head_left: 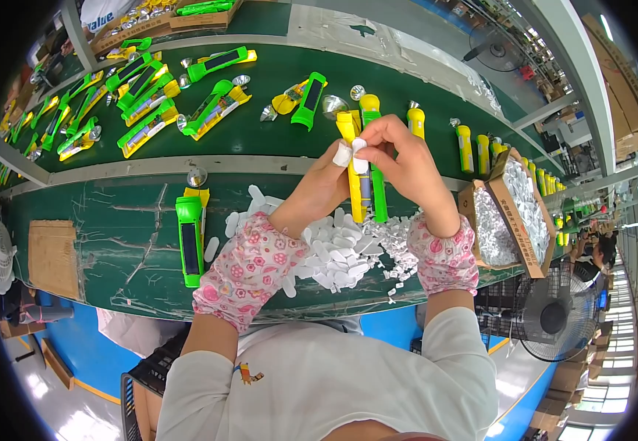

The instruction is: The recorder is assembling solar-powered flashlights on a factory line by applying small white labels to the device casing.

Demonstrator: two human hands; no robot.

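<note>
Above the bench, my left hand (317,185) is closed around an opened flashlight with a yellow half shell (356,197) and a green half shell (378,202) side by side. A purple-grey cylinder, like a battery, shows inside the yellow half. White wrapping covers my left thumb tip. With thumb and forefinger, my right hand (400,158) pinches a small white oblong piece (361,158) against the flashlight's upper part. Below both hands lies a loose pile of similar white oblong pieces (330,253), with smaller white bits at its right. My fingers partly hide the flashlight.
Another opened green and yellow flashlight (190,239) lies left of the pile, beside a cardboard sheet (52,257). Several more lie on the green belt (260,143) beyond a metal rail. A cardboard box (514,220) of small silvery-white parts stands at the right, near a black fan (554,316).
</note>
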